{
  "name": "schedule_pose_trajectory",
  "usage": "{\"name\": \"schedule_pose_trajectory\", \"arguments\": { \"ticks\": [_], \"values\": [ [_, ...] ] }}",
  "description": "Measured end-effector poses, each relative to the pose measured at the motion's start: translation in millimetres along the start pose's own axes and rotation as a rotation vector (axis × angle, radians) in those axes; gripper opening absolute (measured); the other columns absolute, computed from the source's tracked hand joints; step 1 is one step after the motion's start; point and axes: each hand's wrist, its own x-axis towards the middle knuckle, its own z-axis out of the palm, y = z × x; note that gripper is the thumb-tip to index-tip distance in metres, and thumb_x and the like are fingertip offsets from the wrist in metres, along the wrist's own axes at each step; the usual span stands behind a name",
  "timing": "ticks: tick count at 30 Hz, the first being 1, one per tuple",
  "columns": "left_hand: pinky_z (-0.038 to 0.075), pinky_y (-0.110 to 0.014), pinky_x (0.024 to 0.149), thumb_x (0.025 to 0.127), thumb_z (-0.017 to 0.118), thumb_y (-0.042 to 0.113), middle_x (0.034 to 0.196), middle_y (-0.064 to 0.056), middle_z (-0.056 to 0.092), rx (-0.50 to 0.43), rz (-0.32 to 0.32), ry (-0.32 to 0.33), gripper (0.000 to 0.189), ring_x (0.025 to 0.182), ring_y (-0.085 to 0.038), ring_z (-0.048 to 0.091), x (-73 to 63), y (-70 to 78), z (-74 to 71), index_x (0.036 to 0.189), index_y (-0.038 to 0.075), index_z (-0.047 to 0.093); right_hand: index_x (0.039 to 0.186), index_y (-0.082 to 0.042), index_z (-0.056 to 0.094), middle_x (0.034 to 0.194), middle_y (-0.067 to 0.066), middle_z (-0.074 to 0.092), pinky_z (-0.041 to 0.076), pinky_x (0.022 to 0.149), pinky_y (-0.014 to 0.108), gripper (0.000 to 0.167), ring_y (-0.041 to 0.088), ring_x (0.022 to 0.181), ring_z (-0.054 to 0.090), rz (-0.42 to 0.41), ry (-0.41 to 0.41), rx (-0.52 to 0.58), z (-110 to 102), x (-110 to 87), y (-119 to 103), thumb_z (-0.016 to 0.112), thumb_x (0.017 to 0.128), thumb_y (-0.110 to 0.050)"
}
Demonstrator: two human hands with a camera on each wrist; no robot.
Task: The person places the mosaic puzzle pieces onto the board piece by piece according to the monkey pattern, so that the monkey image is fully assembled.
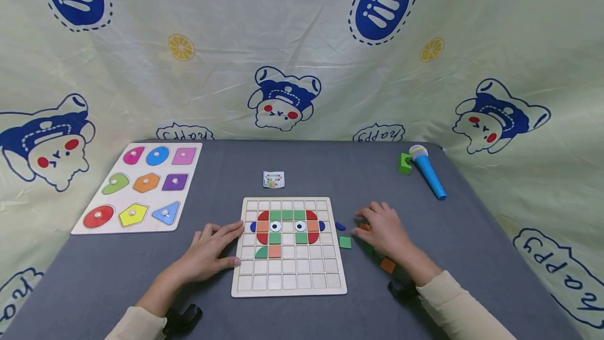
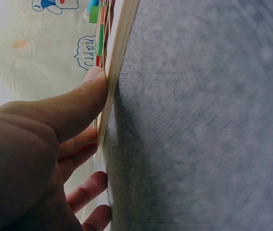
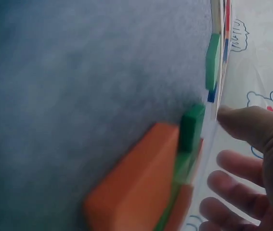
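Note:
A white wooden grid board [image 1: 290, 282] lies in the middle of the table, with red, green, orange, blue and eye-printed tiles set in its upper cells. My left hand [image 1: 207, 253] touches the board's left edge with thumb and extended fingers; in the left wrist view the thumb [image 2: 85, 98] presses the rim. To the right of the board, my right hand [image 1: 384, 230] hovers over loose tiles, partly covering them. Its thumb and fingers [image 3: 240, 166] are apart, with nothing visible between them. Near it lie a green square tile [image 1: 345, 242], a blue tile [image 1: 340, 226] and an orange tile [image 1: 388, 265].
A small picture card [image 1: 273, 179] lies behind the board. At the back left is a shape puzzle board [image 1: 186, 209] with several knobbed pieces. A blue toy microphone [image 1: 430, 177] and a green block [image 1: 404, 164] lie at the back right. A printed curtain [image 1: 302, 41] hangs behind the table.

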Motion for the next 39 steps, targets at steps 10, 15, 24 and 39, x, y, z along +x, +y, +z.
{"name": "schedule_pose_trajectory", "arguments": {
  "ticks": [10, 15, 24, 39],
  "values": [
    [0.025, -0.036, 0.078, 0.082, 0.071, 0.034, 0.150, 0.000, 0.039, 0.001, 0.005, -0.001, 0.069, 0.109, -0.021, 0.039, 0.1, -0.7, 0.5, 0.142, 0.015, 0.044, 0.103, -0.010, 0.069, 0.094, 0.006, 0.058, 0.035, 0.072, 0.039, 0.036, 0.022, 0.084, 0.045, 0.001, -0.047, -0.035, -0.7, -5.0, 13.9, 0.076, 0.077, -0.035],
    [0.025, -0.037, 0.079, 0.082, 0.071, 0.034, 0.150, 0.001, 0.040, 0.000, 0.000, -0.002, 0.070, 0.110, -0.021, 0.039, 0.3, -0.1, 0.4, 0.143, 0.016, 0.043, 0.102, -0.011, 0.070, 0.098, 0.008, 0.060, 0.037, 0.075, 0.043, 0.034, 0.024, 0.087, 0.047, 0.011, -0.066, -0.036, -1.6, -6.6, 17.8, 0.075, 0.079, -0.034],
    [0.026, -0.038, 0.080, 0.081, 0.071, 0.034, 0.150, 0.001, 0.040, -0.002, -0.010, -0.005, 0.069, 0.111, -0.021, 0.039, 0.5, 0.8, -0.6, 0.143, 0.016, 0.044, 0.099, -0.012, 0.072, 0.099, 0.008, 0.061, 0.037, 0.075, 0.043, 0.027, 0.024, 0.087, 0.047, 0.007, -0.076, 0.001, -2.2, -8.0, 22.1, 0.074, 0.080, -0.031],
    [0.026, -0.038, 0.080, 0.081, 0.071, 0.035, 0.150, 0.002, 0.039, -0.004, -0.030, -0.013, 0.070, 0.112, -0.021, 0.038, 1.3, 0.0, 0.2, 0.143, 0.017, 0.043, 0.098, -0.013, 0.072, 0.091, 0.002, 0.060, 0.035, 0.072, 0.039, 0.024, 0.019, 0.082, 0.046, -0.004, -0.049, 0.006, -4.7, -7.6, 13.7, 0.073, 0.081, -0.030]
  ]
}}
